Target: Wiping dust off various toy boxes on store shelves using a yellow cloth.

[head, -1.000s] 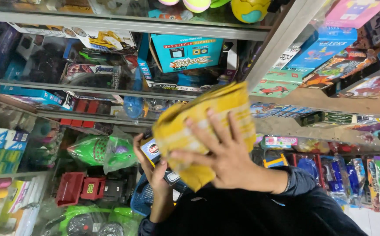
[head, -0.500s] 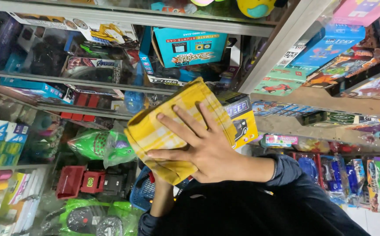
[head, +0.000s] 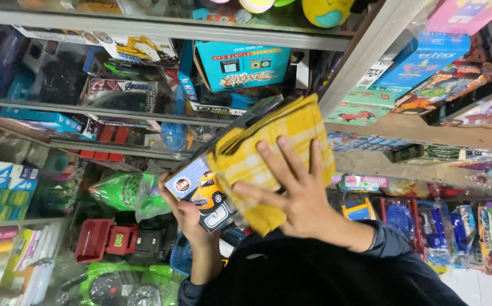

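My right hand (head: 294,195) lies spread flat on a folded yellow checked cloth (head: 280,153), pressing it against a boxed toy truck (head: 203,192). My left hand (head: 184,212) grips the lower left end of that box from below. The box is tilted and shows a yellow truck picture on a blue and white front. Most of the box is hidden under the cloth. Both forearms wear dark sleeves and come up from the bottom of the view.
Glass-fronted shelves (head: 161,25) packed with boxed toys fill the view behind. A teal toy-car box (head: 240,65) stands above the cloth. A green bagged toy (head: 127,192) and a red toy truck (head: 107,241) are at the left. Wooden shelves (head: 427,127) with packets run along the right.
The cloth has slid up and to the right across the box, and my right hand went with it. The box's picture end now shows at the lower left, above my left hand.
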